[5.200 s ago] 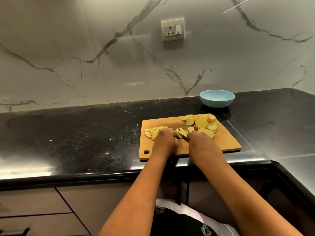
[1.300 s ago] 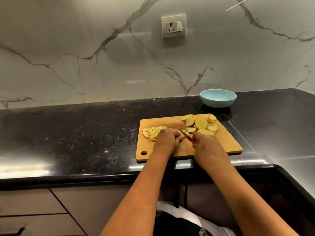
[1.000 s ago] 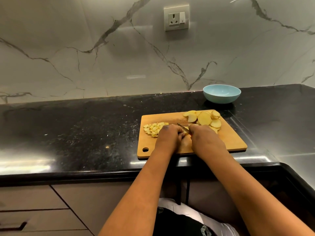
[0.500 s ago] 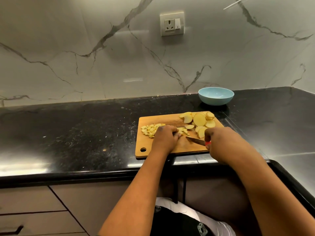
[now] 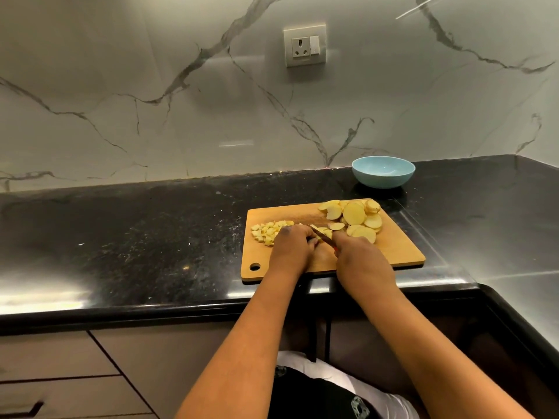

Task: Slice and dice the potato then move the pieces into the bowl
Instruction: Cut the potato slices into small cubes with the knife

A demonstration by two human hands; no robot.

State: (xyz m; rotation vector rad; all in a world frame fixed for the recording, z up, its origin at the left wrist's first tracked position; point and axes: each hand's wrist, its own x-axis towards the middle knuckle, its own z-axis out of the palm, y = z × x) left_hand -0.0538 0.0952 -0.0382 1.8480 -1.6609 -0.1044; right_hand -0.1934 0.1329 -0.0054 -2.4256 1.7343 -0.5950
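Note:
A wooden cutting board [image 5: 396, 252] lies on the black counter. Round potato slices [image 5: 354, 213] are piled at its far right, and small diced pieces [image 5: 266, 231] lie at its far left. My left hand [image 5: 292, 247] presses down on potato pieces in the middle of the board, fingers curled over them. My right hand [image 5: 361, 258] grips a knife [image 5: 322, 234] whose blade points up-left, close against my left fingers. A light blue bowl [image 5: 383, 172] stands empty behind the board's right corner.
The black counter [image 5: 136, 237] runs left and turns a corner at the right. A marble wall with a socket [image 5: 305, 45] stands behind. Drawers [image 5: 54, 376] sit below the counter edge.
My right hand, which had drawn back to the right with the knife, has come back left, and the blade is again beside my left fingers. My left hand has stayed on the pieces.

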